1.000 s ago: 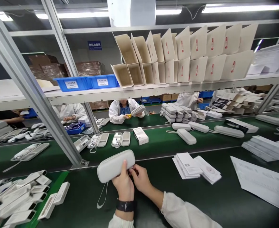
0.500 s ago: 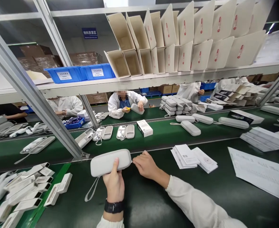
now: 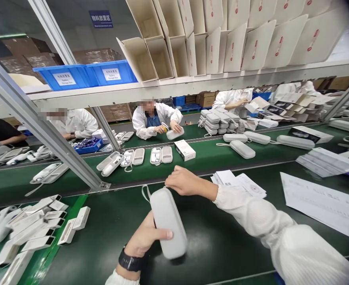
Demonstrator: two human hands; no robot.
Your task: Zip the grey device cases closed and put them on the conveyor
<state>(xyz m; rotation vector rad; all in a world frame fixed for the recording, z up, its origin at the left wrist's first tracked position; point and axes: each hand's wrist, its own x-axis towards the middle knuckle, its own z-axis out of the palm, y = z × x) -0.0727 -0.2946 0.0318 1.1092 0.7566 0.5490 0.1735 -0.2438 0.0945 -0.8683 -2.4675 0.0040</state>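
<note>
A light grey zip case (image 3: 169, 215) is in my left hand (image 3: 145, 234), which grips it from the left with the thumb across its front. The case looks closed and stands nearly lengthwise away from me, its wrist strap (image 3: 145, 192) at the upper left. At its far end my right hand (image 3: 185, 181) is closed in a pinch, apparently on the zip pull; the fingers mostly hide the pull. Beyond my hands, open cases (image 3: 161, 155) with white devices inside lie on the green conveyor belt (image 3: 202, 166), beside a white box (image 3: 185, 150).
Small white boxes (image 3: 29, 225) are heaped at left. White leaflets (image 3: 250, 185) and a paper sheet (image 3: 319, 204) lie at right. A metal post (image 3: 73, 154) slants up at left. Across the belt, a co-worker (image 3: 153, 118) handles another case. Blue bins (image 3: 112, 73) stand on the shelf.
My left hand has turned the case from crosswise to nearly lengthwise, bringing the strap end to the far side. My right hand has moved round to the far end, still pinched. The view has tilted down.
</note>
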